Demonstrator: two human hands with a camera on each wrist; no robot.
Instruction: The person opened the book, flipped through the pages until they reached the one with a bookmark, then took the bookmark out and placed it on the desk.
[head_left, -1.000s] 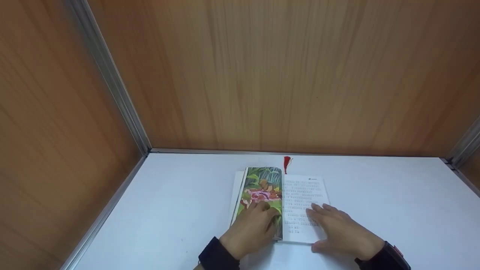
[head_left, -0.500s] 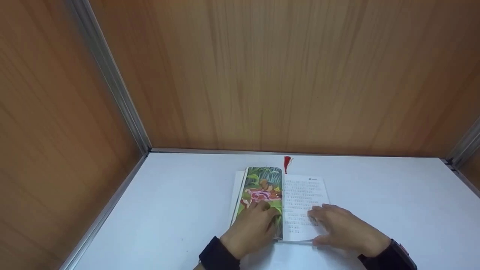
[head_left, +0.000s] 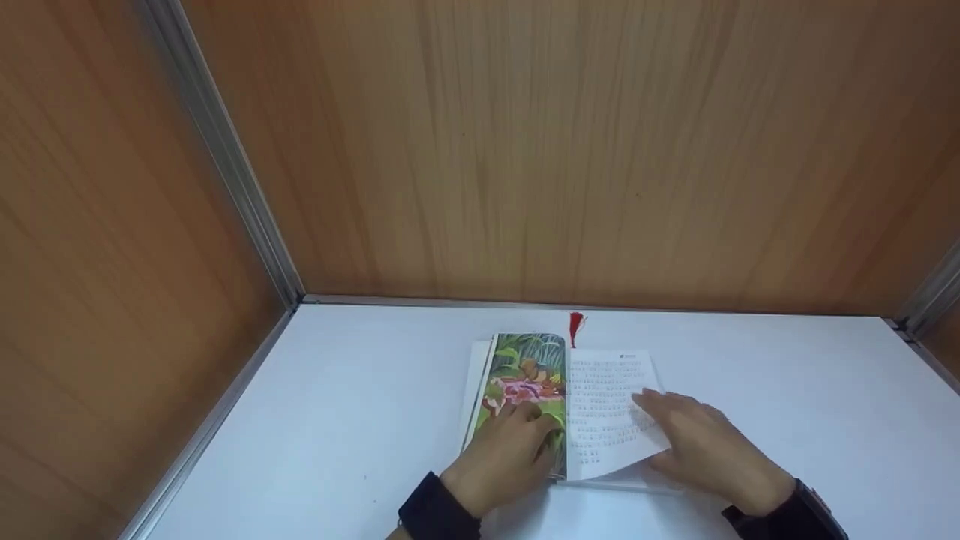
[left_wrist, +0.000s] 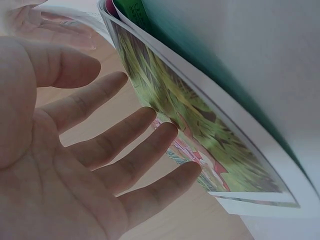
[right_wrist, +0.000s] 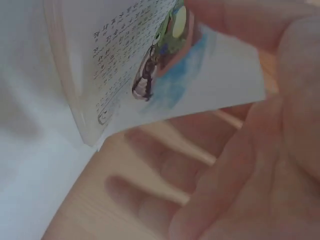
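— Grip first: how does each hand sit on the book (head_left: 559,405)?

— Left hand (head_left: 510,450) lies flat, fingers straight and a little spread, pressing the illustrated page (head_left: 525,382) down near its lower edge. In the left wrist view the fingertips (left_wrist: 165,131) just touch the picture. Right hand (head_left: 705,450) has the text page (head_left: 607,412) by its outer lower corner; the sheet is raised off the stack and bowed. The right wrist view shows the fingers under the lifted leaf and what looks like the thumb over it, so I read it as a light pinch.

— And where is the book?

— Open on the white desk (head_left: 337,420), near the front edge and about the middle, with the wooden back wall (head_left: 525,150) behind it. A red tassel (head_left: 575,326) sticks out from the top of the spine.

— How would you turn the leaf cleanly?

— My judgement: keep the left palm steady so the spine stays put, hold only the one sheet, and carry the corner in a wide arc over the gutter rather than dragging it flat. A loose pinch near the edge seems safest; squeezing harder or pulling towards the body could crease or tear thin paper.
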